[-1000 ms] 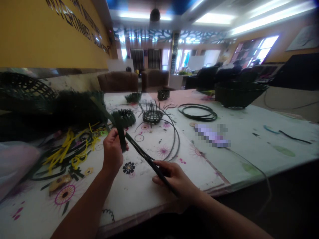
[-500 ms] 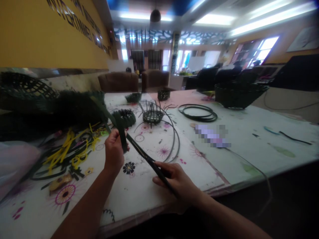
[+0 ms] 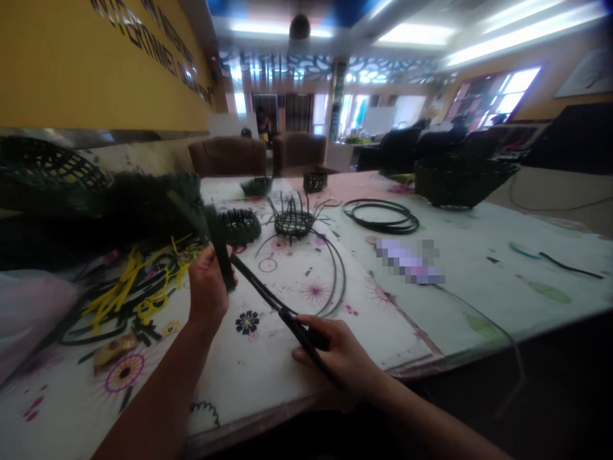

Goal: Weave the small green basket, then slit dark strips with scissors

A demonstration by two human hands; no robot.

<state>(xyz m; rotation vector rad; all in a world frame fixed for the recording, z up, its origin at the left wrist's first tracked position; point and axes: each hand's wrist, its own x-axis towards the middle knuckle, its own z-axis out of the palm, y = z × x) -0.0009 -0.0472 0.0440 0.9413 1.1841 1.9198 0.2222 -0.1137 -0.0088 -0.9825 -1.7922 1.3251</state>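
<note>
Working beside loose yellow strips [image 3: 127, 284], a person clamps the left hand [image 3: 207, 289] around an upright dark green strip [image 3: 219, 246]. Thin dark strands [image 3: 261, 295] run slantwise above the table to the right hand [image 3: 338, 358], fingers pinched shut on them. Nothing is woven between the hands; a part-woven base [image 3: 292, 223], spokes loose, stands beyond, with a coil [image 3: 383, 217] and large basket [image 3: 460, 182] farther right. The flowered tablecloth [image 3: 261, 380] is littered; armchairs [image 3: 227, 156] line a yellow-walled room.

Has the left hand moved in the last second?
Yes. The left hand, grip shut on a dark strip, has shifted left, away from the black flower print, which keeps its place; the right hand holds a thin strand.
</note>
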